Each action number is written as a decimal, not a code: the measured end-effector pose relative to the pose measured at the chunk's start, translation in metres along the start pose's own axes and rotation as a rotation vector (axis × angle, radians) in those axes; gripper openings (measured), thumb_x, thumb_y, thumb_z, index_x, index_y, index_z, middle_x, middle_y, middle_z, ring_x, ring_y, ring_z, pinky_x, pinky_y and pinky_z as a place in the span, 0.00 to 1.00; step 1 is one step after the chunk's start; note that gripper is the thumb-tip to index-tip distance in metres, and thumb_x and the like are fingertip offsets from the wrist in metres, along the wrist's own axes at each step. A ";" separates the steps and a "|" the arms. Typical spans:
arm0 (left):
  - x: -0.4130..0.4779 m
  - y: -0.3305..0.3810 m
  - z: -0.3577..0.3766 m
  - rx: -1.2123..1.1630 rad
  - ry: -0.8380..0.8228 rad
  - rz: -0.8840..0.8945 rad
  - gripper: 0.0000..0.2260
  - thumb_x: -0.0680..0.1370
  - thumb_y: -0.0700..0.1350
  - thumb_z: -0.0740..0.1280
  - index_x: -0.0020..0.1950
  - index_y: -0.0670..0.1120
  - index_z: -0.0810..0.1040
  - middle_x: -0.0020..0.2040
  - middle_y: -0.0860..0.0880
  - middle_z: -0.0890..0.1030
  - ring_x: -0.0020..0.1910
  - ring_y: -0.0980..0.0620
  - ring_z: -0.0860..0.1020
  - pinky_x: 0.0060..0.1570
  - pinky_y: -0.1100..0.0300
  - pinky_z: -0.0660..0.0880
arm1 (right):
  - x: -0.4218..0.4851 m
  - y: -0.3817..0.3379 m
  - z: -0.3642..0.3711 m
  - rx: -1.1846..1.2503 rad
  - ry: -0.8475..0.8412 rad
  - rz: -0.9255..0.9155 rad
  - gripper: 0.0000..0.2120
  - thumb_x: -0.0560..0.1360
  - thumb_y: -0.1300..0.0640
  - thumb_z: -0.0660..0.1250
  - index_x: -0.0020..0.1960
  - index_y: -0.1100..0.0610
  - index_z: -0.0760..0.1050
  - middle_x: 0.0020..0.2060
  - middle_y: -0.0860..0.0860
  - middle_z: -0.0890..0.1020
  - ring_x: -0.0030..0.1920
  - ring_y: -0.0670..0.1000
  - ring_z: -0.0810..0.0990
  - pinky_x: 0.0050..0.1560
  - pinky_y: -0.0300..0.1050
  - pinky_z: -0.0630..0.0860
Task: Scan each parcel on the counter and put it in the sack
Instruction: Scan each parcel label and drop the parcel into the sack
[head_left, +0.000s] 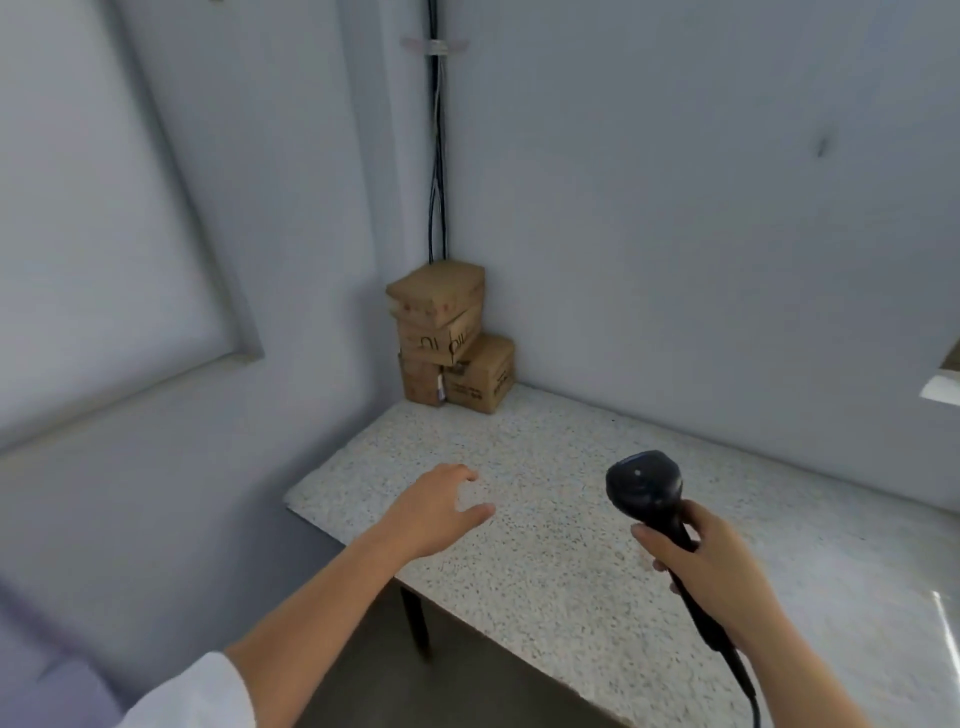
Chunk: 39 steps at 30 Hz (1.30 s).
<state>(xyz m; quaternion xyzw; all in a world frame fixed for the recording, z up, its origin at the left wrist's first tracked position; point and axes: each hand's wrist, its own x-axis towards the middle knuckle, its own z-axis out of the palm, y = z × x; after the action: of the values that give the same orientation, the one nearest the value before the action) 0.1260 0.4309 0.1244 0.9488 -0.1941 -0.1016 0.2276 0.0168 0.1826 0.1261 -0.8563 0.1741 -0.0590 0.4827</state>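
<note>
Your left hand (435, 506) hovers loosely spread and empty, your right hand (706, 558) grips the barcode scanner (644, 486), cardboard parcels (449, 340) stacked beyond both.

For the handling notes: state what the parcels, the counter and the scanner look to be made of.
Parcels: brown cardboard by the look, matte, printed, with creased edges.
Counter: speckled stone or terrazzo-like slab, smooth; it could be laminate.
Scanner: black moulded plastic, with a slight sheen on the head.

We see a speckled counter (545, 571) on dark legs. Brown cardboard parcels (447, 338) are stacked at the counter's far corner, with two resting on its top.
</note>
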 end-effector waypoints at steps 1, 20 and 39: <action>0.005 -0.005 -0.004 -0.047 0.021 -0.004 0.25 0.78 0.57 0.62 0.72 0.48 0.64 0.71 0.50 0.66 0.69 0.54 0.66 0.67 0.61 0.62 | 0.005 -0.006 0.005 -0.007 -0.004 0.000 0.13 0.71 0.50 0.70 0.53 0.50 0.73 0.36 0.51 0.82 0.34 0.51 0.80 0.42 0.51 0.79; 0.193 -0.090 -0.061 -0.387 0.256 -0.255 0.42 0.72 0.61 0.67 0.77 0.46 0.50 0.76 0.45 0.56 0.73 0.46 0.60 0.70 0.49 0.62 | 0.210 -0.083 0.059 0.020 -0.076 -0.072 0.06 0.72 0.51 0.69 0.44 0.46 0.71 0.34 0.53 0.82 0.31 0.50 0.78 0.37 0.46 0.78; 0.438 -0.190 -0.132 -0.390 0.356 -0.169 0.60 0.61 0.60 0.77 0.75 0.46 0.36 0.76 0.41 0.43 0.75 0.41 0.45 0.70 0.37 0.56 | 0.354 -0.156 0.179 -0.012 0.022 0.015 0.09 0.71 0.50 0.70 0.48 0.49 0.73 0.37 0.49 0.81 0.35 0.49 0.80 0.38 0.46 0.80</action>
<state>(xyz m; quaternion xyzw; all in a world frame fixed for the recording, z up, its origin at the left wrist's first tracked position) 0.6206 0.4571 0.1043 0.9027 -0.0479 0.0128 0.4273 0.4325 0.2749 0.1406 -0.8573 0.1862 -0.0636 0.4758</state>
